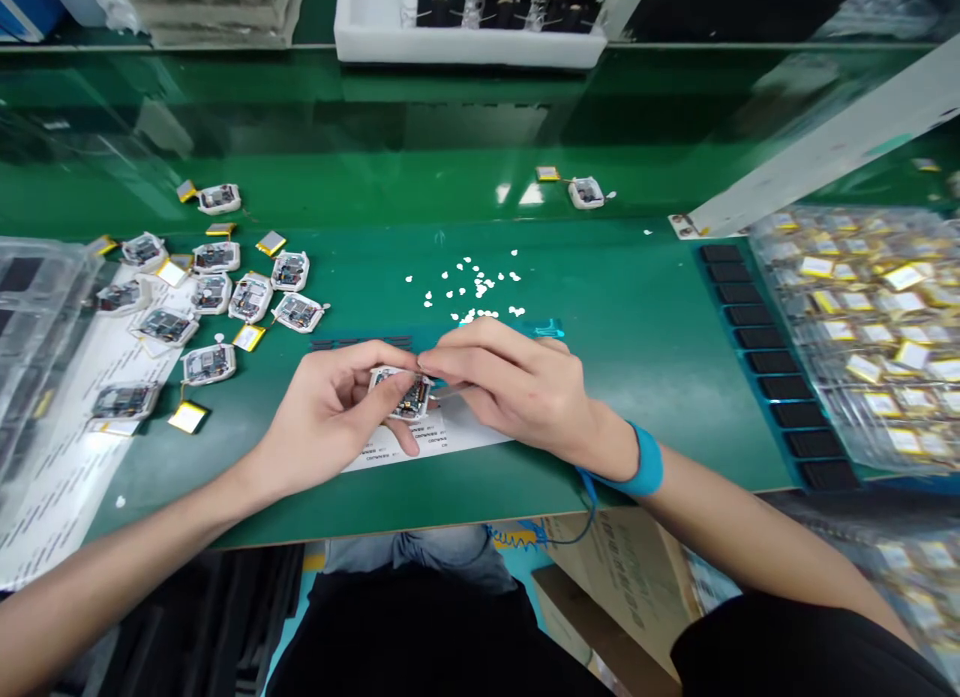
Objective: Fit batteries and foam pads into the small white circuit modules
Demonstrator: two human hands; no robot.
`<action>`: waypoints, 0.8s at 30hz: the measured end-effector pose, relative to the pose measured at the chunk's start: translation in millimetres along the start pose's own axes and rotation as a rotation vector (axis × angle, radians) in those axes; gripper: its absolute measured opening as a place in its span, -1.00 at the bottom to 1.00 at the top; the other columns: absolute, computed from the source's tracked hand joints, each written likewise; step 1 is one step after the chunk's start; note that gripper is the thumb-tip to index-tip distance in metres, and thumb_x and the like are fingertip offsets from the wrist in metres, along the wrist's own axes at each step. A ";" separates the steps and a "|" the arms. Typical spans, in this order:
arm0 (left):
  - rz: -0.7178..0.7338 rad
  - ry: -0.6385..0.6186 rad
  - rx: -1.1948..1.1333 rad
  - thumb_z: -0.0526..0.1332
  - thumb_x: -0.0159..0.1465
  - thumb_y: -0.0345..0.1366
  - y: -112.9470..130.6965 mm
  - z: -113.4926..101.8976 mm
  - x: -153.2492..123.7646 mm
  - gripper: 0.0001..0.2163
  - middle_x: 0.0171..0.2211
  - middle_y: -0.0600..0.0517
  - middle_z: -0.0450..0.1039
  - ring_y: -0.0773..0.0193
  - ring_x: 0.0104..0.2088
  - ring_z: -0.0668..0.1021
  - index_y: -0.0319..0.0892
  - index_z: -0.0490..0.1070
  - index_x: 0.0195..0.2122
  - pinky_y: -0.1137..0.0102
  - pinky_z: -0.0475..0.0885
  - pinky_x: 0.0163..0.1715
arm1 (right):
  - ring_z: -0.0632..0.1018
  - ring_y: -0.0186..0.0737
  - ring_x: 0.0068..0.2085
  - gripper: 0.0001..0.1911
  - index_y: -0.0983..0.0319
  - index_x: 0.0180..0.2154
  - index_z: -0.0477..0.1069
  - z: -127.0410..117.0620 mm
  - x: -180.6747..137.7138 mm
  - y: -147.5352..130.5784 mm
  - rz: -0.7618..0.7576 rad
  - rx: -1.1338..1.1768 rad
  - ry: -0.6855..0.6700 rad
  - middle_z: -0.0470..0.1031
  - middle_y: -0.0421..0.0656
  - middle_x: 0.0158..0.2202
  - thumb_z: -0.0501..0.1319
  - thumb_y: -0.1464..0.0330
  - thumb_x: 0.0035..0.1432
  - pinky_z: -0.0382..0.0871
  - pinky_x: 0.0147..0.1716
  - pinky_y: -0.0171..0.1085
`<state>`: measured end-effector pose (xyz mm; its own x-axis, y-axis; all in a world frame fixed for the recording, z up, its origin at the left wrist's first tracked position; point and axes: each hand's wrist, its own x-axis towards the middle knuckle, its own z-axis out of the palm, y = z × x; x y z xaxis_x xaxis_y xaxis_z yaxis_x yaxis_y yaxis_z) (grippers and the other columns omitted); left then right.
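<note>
My left hand (pixel 337 402) grips a small white-framed circuit board (pixel 405 402) by its edges, the thumb lying across its face. At the board's upper right corner, my right hand (pixel 517 377) has its fingertips pinched together. Whatever sits in that pinch is hidden or too small to name; a thin pale strip shows below the fingers. Under both hands lies a printed white sheet (pixel 472 429). Just beyond them, several tiny white pieces (pixel 480 282) are scattered on the green mat (pixel 630 307).
Several similar boards (pixel 251 297) with small yellow-edged batteries (pixel 189 415) lie at left. Another board (pixel 586 192) is at the back. At right are a row of black blocks (pixel 776 362) and a clear tray of batteries (pixel 847 332). A blue wrist strap (pixel 646 460) trails a coiled cord.
</note>
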<state>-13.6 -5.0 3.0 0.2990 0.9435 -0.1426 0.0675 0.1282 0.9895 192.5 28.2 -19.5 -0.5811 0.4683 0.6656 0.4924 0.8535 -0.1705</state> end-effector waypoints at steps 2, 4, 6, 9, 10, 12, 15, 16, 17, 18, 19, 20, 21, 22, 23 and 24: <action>-0.047 -0.046 -0.074 0.31 0.30 -0.26 1.6 -1.2 0.8 -0.91 -0.50 0.09 0.56 0.18 -0.67 0.62 -0.13 0.55 -0.31 0.45 0.47 -0.71 | 0.58 -0.53 -0.39 -0.73 0.18 -0.11 0.46 -2.2 -1.0 1.6 -0.058 -0.041 -0.011 0.63 -0.31 -0.24 0.05 0.56 0.36 0.22 -0.61 -0.42; -0.088 -0.099 -0.145 0.31 0.31 -0.24 3.2 -1.9 1.3 -0.90 -0.49 0.09 0.58 0.19 -0.67 0.62 -0.11 0.55 -0.31 0.43 0.55 -0.64 | 0.60 -0.51 -0.38 -0.73 0.21 -0.07 0.44 -2.6 -2.7 2.7 -0.097 -0.039 -0.025 0.65 -0.30 -0.23 0.08 0.58 0.31 0.25 -0.60 -0.40; -0.112 -0.129 -0.180 0.32 0.31 -0.22 3.8 -2.1 1.6 -0.90 -0.47 0.08 0.60 0.21 -0.68 0.62 -0.10 0.56 -0.31 0.43 0.55 -0.63 | 0.59 -0.49 -0.40 -0.71 0.23 -0.08 0.43 -1.6 -4.4 3.6 -0.095 -0.049 -0.035 0.65 -0.29 -0.23 0.11 0.61 0.24 0.27 -0.60 -0.39; -0.146 -0.123 -0.194 0.33 0.30 -0.18 1.8 -2.6 2.0 -0.87 -0.44 0.05 0.63 0.20 -0.66 0.62 -0.11 0.57 -0.26 0.37 0.61 -0.53 | 0.60 -0.47 -0.42 -0.68 0.22 -0.07 0.43 -0.5 -4.8 7.0 0.015 -0.111 -0.026 0.66 -0.30 -0.27 0.08 0.62 0.21 0.30 -0.58 -0.41; -0.155 -0.116 -0.199 0.33 0.30 -0.17 0.4 -2.8 2.2 -0.86 -0.43 0.03 0.64 0.19 -0.65 0.63 -0.11 0.56 -0.23 0.33 0.64 -0.46 | 0.62 -0.44 -0.37 -0.64 0.22 -0.03 0.43 -0.7 -4.1 8.6 0.072 -0.141 -0.016 0.67 -0.28 -0.23 0.07 0.61 0.23 0.34 -0.55 -0.42; -0.165 -0.103 -0.221 0.33 0.30 -0.16 -2.8 -3.4 2.5 -0.83 -0.42 0.02 0.66 0.16 -0.62 0.65 -0.11 0.52 -0.17 0.25 0.67 -0.36 | 0.66 -0.37 -0.22 -0.57 0.23 0.11 0.40 -2.4 -2.5 11.6 0.143 -0.181 -0.019 0.66 -0.19 -0.06 0.06 0.60 0.26 0.44 -0.45 -0.43; -0.145 -0.087 -0.245 0.31 0.31 -0.20 -7.3 -4.5 2.2 -0.84 -0.50 0.05 0.64 0.10 -0.54 0.69 -0.08 0.43 -0.13 0.23 0.66 -0.32 | 0.67 -0.33 -0.12 -0.58 0.20 0.16 0.40 -6.0 -1.0 12.2 0.065 -0.185 -0.094 0.58 -0.17 0.12 0.11 0.56 0.31 0.44 -0.46 -0.44; -0.129 -0.084 -0.239 0.29 0.32 -0.22 -8.2 -4.8 2.0 -0.85 -0.54 0.07 0.62 0.10 -0.52 0.69 -0.07 0.41 -0.12 0.24 0.65 -0.31 | 0.68 -0.36 -0.17 -0.61 0.19 0.13 0.43 -6.8 -1.0 11.5 0.011 -0.179 -0.126 0.58 -0.18 0.12 0.12 0.55 0.32 0.41 -0.50 -0.44; -0.113 -0.082 -0.222 0.27 0.33 -0.24 -8.7 -5.0 1.7 -0.86 -0.59 0.09 0.59 0.10 -0.52 0.69 -0.07 0.39 -0.12 0.24 0.64 -0.31 | 0.68 -0.38 -0.23 -0.64 0.20 0.09 0.46 -7.4 -1.1 10.6 -0.038 -0.171 -0.155 0.59 -0.20 0.10 0.12 0.56 0.33 0.38 -0.54 -0.44; -0.102 -0.080 -0.195 0.26 0.34 -0.25 -8.8 -5.2 1.5 -0.87 -0.62 0.10 0.58 0.11 -0.53 0.69 -0.07 0.37 -0.11 0.25 0.63 -0.33 | 0.67 -0.41 -0.29 -0.68 0.21 0.03 0.49 -7.7 -1.4 9.9 -0.073 -0.164 -0.178 0.61 -0.20 0.07 0.11 0.56 0.34 0.35 -0.57 -0.43; -0.098 -0.079 -0.165 0.24 0.35 -0.25 -8.5 -5.2 1.4 -0.87 -0.63 0.11 0.57 0.12 -0.55 0.68 -0.07 0.36 -0.11 0.27 0.61 -0.37 | 0.66 -0.42 -0.33 -0.70 0.22 -0.02 0.51 -7.7 -1.6 9.5 -0.096 -0.154 -0.197 0.62 -0.21 0.04 0.09 0.56 0.35 0.33 -0.59 -0.43; -0.097 -0.073 -0.136 0.24 0.35 -0.25 -7.8 -5.1 1.3 -0.87 -0.63 0.11 0.57 0.12 -0.58 0.67 -0.07 0.34 -0.11 0.29 0.59 -0.43 | 0.65 -0.43 -0.35 -0.71 0.23 -0.07 0.52 -7.8 -1.7 9.5 -0.105 -0.143 -0.215 0.63 -0.21 0.01 0.08 0.56 0.35 0.33 -0.58 -0.43; -0.097 -0.061 -0.110 0.24 0.35 -0.25 -6.8 -4.8 1.3 -0.87 -0.63 0.11 0.57 0.12 -0.59 0.66 -0.07 0.34 -0.12 0.30 0.56 -0.49 | 0.65 -0.42 -0.34 -0.71 0.24 -0.09 0.53 -7.9 -1.7 9.7 -0.107 -0.135 -0.230 0.64 -0.21 -0.02 0.06 0.56 0.36 0.34 -0.57 -0.44; -0.095 -0.045 -0.090 0.26 0.34 -0.24 -5.7 -4.4 1.3 -0.87 -0.62 0.11 0.56 0.12 -0.59 0.66 -0.07 0.34 -0.14 0.31 0.54 -0.52 | 0.65 -0.42 -0.33 -0.71 0.24 -0.10 0.53 -8.2 -1.5 10.0 -0.104 -0.131 -0.239 0.65 -0.21 -0.04 0.05 0.55 0.37 0.35 -0.56 -0.44; -0.088 -0.027 -0.079 0.27 0.33 -0.23 -4.6 -4.0 1.4 -0.87 -0.62 0.12 0.55 0.11 -0.59 0.66 -0.06 0.35 -0.15 0.31 0.53 -0.55 | 0.65 -0.41 -0.32 -0.70 0.24 -0.09 0.53 -8.8 -1.3 10.0 -0.101 -0.126 -0.239 0.65 -0.20 -0.05 0.04 0.56 0.37 0.37 -0.54 -0.45; -0.080 -0.006 -0.074 0.29 0.32 -0.22 -3.7 -3.5 1.3 -0.86 -0.62 0.13 0.54 0.11 -0.60 0.66 -0.06 0.35 -0.17 0.31 0.53 -0.56 | 0.66 -0.40 -0.30 -0.69 0.24 -0.07 0.52 -9.6 -1.0 9.7 -0.098 -0.118 -0.236 0.66 -0.19 -0.06 0.03 0.56 0.37 0.39 -0.52 -0.45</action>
<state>-16.8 -3.2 -0.8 0.3013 0.9276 -0.2210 0.0206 0.2254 0.9740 204.1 33.8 -14.7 -0.7579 0.4369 0.4845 0.4902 0.8714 -0.0191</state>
